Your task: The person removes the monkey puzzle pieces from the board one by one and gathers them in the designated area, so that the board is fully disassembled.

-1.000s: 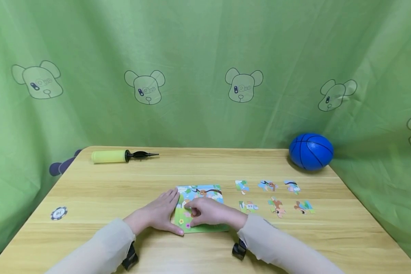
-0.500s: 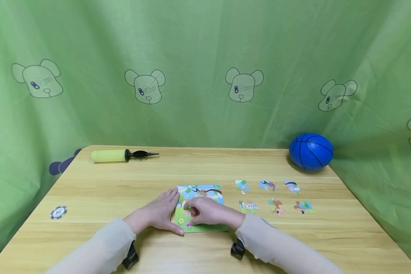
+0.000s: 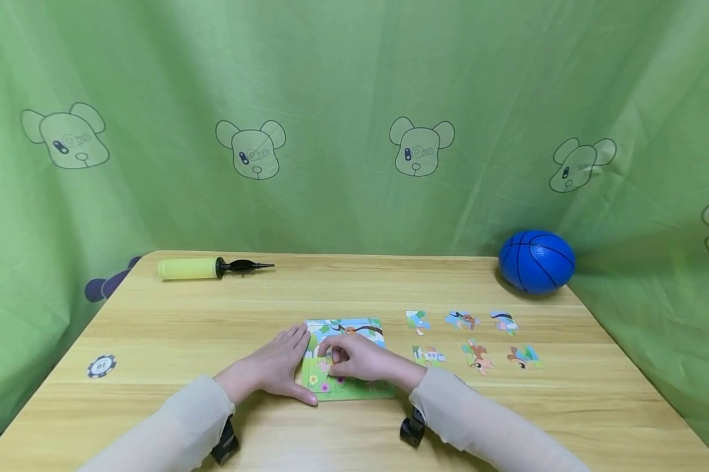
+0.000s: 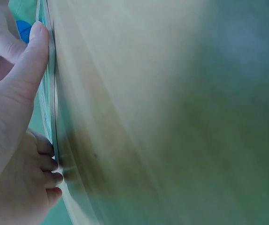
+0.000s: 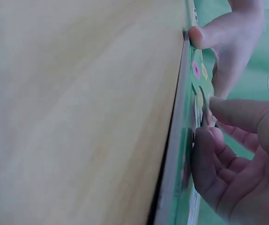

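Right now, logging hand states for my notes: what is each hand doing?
Left hand: open, flat against the puzzle board's left edge.
Right hand: pinching a puzzle piece over the board.

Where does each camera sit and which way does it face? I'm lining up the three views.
Head: worn high, looking forward and down over the table; both sleeves, left hand and right hand show at the puzzle board.
Left wrist: low beside the table, looking along the board's edge; left thumb and fingers show.
Right wrist: low along the board; right fingers pinch a puzzle piece.
Shared: both wrist views show the board and the opposite hand.
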Available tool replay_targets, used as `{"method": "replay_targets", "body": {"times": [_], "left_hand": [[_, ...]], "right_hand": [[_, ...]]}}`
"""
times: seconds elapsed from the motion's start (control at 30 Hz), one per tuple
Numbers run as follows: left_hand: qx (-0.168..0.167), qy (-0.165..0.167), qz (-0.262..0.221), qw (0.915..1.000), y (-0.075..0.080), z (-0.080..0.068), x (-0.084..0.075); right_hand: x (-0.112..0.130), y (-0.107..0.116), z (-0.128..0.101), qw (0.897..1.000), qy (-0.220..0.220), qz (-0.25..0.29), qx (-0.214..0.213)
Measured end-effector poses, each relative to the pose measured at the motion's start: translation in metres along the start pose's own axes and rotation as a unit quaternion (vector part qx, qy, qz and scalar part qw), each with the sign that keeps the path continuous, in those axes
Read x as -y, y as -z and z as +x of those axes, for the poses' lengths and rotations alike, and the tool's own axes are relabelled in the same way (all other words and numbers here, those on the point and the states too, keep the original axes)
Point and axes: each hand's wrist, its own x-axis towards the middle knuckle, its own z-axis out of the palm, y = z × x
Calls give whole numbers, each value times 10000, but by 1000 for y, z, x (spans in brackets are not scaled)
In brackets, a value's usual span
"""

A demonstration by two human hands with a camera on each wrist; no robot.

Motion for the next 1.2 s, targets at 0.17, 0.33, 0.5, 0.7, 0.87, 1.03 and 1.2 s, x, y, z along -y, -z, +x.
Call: {"method": "replay_targets", "body": {"times": [0.17,0.33,0.5,0.7,0.87,1.03,1.2], "left_hand": [[-21,5,58,10000,0,0,0],[-17,12,58,10000,1,0,-1],[0,8,15,10000,2,-1,-3],[35,20,-1,10000,4,-1,-3],[63,24,64,10000,2,0,-3],[66,41,113,9999,1,-1,-2],[63,46,89,9999,1,-1,-3]], "right_hand": [[-3,1,-1,9969,-214,721,-212],[-5,3,-2,9878,-559,1421,-318],[-6,5,-4,9755,-936,1951,-398],[-12,13,-10,9671,-992,2321,-323],[-19,25,-23,9690,-933,2272,-268],[-26,40,-44,9727,-949,2108,-210],[-36,53,-69,9729,-1078,2042,-129]]}}
